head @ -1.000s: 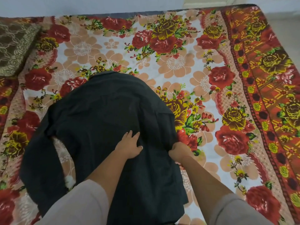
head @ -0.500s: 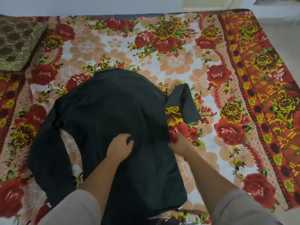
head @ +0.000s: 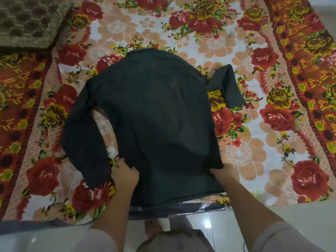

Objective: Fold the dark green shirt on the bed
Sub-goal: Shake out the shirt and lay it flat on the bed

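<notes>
Clearly, the dark green shirt [head: 154, 120] lies spread on the bed [head: 236, 51], in the middle of the frame, with its plain back side up and its collar end toward the top of the frame. Its hem runs along the near edge of the bed, in the lower middle of the frame. One sleeve [head: 81, 142] curves down at the left of the body, and its end lies just beside the left hand. The other sleeve [head: 226, 86] sticks out at the right and points to the upper right of the frame; it lies flat on the bedsheet [head: 254, 151], which has a pattern of red, yellow and peach flowers.

The left hand [head: 125, 174] is closed on the left side edge of the shirt, low in the frame — the fingers are curled into the fabric. The right hand [head: 221, 172] holds the right side edge at about the same height; its fingers go under the cloth, so I cannot see them fully.

A brown patterned pillow [head: 31, 20] lies at the upper left of the frame, well apart from the shirt. No container is seen on the bed. At the bottom of the frame is a pale tiled floor [head: 300, 215].
</notes>
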